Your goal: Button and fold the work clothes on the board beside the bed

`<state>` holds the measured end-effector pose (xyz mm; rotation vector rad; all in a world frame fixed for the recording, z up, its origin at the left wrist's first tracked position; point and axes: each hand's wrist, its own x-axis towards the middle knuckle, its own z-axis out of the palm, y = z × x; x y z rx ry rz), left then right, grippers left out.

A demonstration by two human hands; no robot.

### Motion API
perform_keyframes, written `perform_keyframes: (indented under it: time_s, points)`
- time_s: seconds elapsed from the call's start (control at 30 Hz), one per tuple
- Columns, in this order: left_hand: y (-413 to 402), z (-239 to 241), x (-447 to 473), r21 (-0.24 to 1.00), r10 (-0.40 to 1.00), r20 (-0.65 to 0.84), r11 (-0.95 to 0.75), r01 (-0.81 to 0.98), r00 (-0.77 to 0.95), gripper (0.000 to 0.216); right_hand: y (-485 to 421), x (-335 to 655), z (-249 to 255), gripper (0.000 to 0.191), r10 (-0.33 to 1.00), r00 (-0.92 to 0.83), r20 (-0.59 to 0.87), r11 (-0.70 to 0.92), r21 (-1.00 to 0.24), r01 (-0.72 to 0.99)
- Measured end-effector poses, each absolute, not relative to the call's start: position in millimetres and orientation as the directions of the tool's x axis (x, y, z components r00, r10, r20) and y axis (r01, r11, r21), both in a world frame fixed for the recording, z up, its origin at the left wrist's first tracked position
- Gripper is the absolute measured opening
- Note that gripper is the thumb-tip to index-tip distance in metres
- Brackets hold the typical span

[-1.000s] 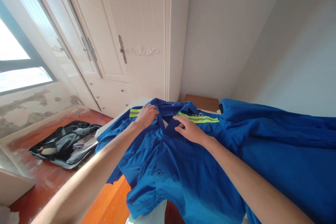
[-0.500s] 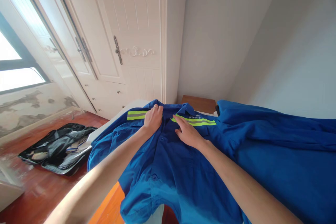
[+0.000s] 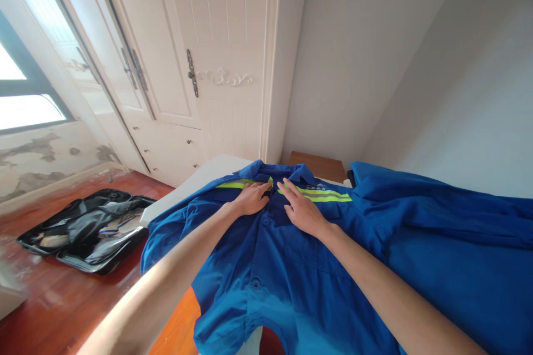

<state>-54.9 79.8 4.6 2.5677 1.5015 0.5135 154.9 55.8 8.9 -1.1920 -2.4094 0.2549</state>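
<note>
A blue work jacket (image 3: 291, 255) with yellow-green and grey reflective strips lies front up, its buttons running down the middle and its collar at the far end. My left hand (image 3: 251, 198) rests on the chest strip just left of the button line, fingers laid out over the cloth. On the other side of the opening, my right hand (image 3: 305, 209) lies with fingers stretched on the right-hand reflective strip (image 3: 325, 196), below the collar. Neither hand grips the cloth. White lettering shows above that strip.
An open black suitcase (image 3: 62, 249) full of clothes lies on the reddish floor at left. Behind stands a white wardrobe (image 3: 233, 116). A brown wooden piece (image 3: 318, 164) sits by the wall. More blue cloth (image 3: 458, 277) spreads on the right, and a white surface (image 3: 179, 194) shows under the jacket.
My left hand has let go of the cloth near the collar and flattened onto the chest strip. My right hand stays on its strip. The view has shifted slightly.
</note>
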Motion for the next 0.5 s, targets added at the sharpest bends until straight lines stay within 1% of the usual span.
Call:
perform_keyframes:
  time_s: [0.1,0.2,0.27,0.33,0.43,0.5]
  points:
    - [79.1,2.1,-53.4,0.263,0.863,0.234,-0.500,0.825,0.449,0.046,65.8,151.6,9.5,0.070,0.795,-0.532,0.292,0.605,-0.306,0.735]
    - [75.4,0.5,-52.3,0.246,0.853,0.244,-0.515,0.821,0.462,0.049,75.7,147.2,14.9,0.063,0.798,-0.549,0.247,0.594,-0.179,0.784]
    - [73.3,0.3,-52.5,0.237,0.848,0.241,-0.524,0.818,0.473,0.051,81.0,145.6,21.8,0.051,0.795,-0.570,0.205,0.596,-0.096,0.797]
    - [72.7,0.7,-54.1,0.233,0.845,0.228,-0.530,0.815,0.484,0.053,85.3,147.1,30.5,0.035,0.775,-0.609,0.170,0.623,-0.039,0.782]
    - [74.1,1.9,-58.6,0.232,0.837,0.189,-0.546,0.805,0.513,0.059,91.8,157.0,44.8,0.027,0.716,-0.685,0.137,0.693,-0.013,0.721]
    - [75.6,2.3,-61.6,0.232,0.832,0.164,-0.554,0.799,0.529,0.065,96.7,166.2,54.7,0.025,0.676,-0.722,0.146,0.734,-0.042,0.678]
